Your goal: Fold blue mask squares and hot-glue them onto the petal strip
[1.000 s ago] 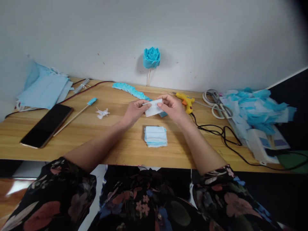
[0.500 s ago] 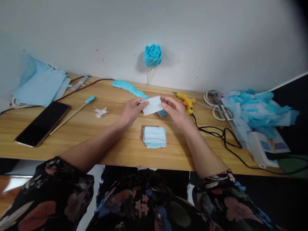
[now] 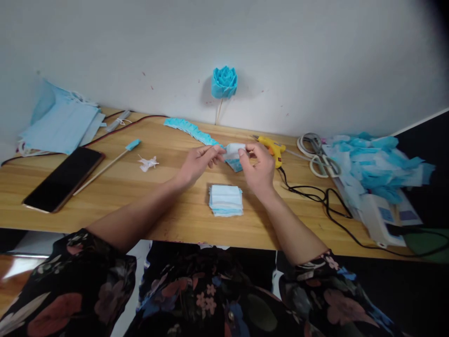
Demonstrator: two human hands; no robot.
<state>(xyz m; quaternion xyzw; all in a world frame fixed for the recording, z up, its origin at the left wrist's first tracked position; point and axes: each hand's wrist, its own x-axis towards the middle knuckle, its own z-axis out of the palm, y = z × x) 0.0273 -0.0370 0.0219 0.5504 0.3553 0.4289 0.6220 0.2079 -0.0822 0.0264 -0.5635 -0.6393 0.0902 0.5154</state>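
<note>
My left hand (image 3: pixel 197 162) and my right hand (image 3: pixel 257 164) meet over the middle of the wooden table (image 3: pixel 168 206). Both pinch a small white piece of mask fabric (image 3: pixel 233 151), folded between the fingertips. Just nearer to me lies a neat stack of cut blue-and-white fabric squares (image 3: pixel 226 200). Behind the hands a row of overlapped blue folded pieces (image 3: pixel 191 131) runs toward the wall. A finished blue fabric rose (image 3: pixel 223 83) on a thin stick leans against the wall.
A yellow glue gun (image 3: pixel 271 149) with a black cord (image 3: pixel 326 199) lies right of the hands. Scissors (image 3: pixel 315 152) and a heap of blue scraps (image 3: pixel 375 159) are further right. On the left are a phone (image 3: pixel 63 179), a blue-tipped stick (image 3: pixel 108 164), a white scrap (image 3: pixel 148 163) and several face masks (image 3: pixel 59 124).
The white piece was held out flat between both hands; now it is folded smaller and my right hand has turned inward and closed on it. The stack has not moved.
</note>
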